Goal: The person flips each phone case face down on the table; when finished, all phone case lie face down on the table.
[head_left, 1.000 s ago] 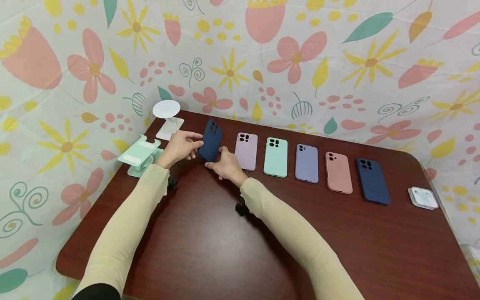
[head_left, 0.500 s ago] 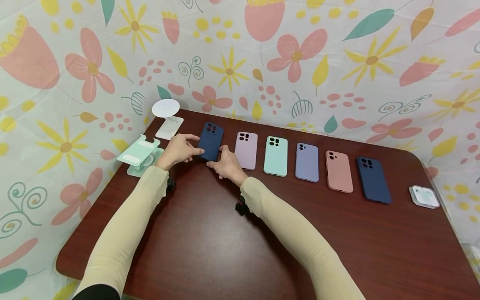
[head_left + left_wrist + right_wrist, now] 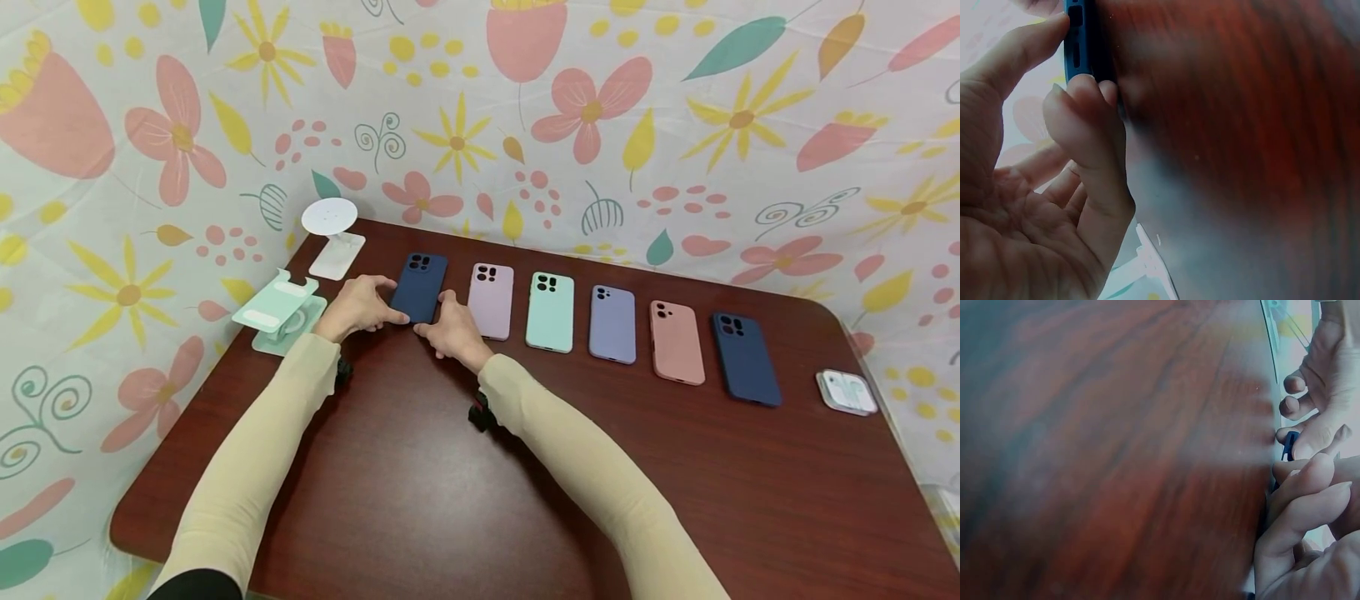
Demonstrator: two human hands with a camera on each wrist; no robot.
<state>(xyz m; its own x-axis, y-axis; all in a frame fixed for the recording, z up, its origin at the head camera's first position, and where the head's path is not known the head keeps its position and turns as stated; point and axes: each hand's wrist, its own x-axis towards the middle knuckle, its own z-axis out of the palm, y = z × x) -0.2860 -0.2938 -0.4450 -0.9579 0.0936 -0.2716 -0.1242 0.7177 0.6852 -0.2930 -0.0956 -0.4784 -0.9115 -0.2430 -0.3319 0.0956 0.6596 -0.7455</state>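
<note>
A navy phone case [image 3: 418,287] lies flat, back up, at the left end of a row of cases on the dark red-brown table [image 3: 420,492]. My left hand [image 3: 390,302] holds its left edge, thumb at the near corner. In the left wrist view the thumb and curled fingers [image 3: 1085,100] sit on the case's side [image 3: 1079,44]. My right hand [image 3: 435,315] touches the case's near right corner with its fingertips. In the right wrist view a sliver of the case [image 3: 1289,445] shows between both hands' fingers [image 3: 1307,481].
Right of the navy case lie a lilac case [image 3: 491,302], a mint case [image 3: 550,312], a lavender case [image 3: 612,325], a salmon case [image 3: 677,342] and another navy case [image 3: 745,360]. A mint stand [image 3: 279,310] and white stand [image 3: 330,229] are at left, and a white box [image 3: 846,392] far right.
The navy case, held tilted up on its edge by my left hand a second ago, has come down flat on the table. Both hands stayed at its near corners.
</note>
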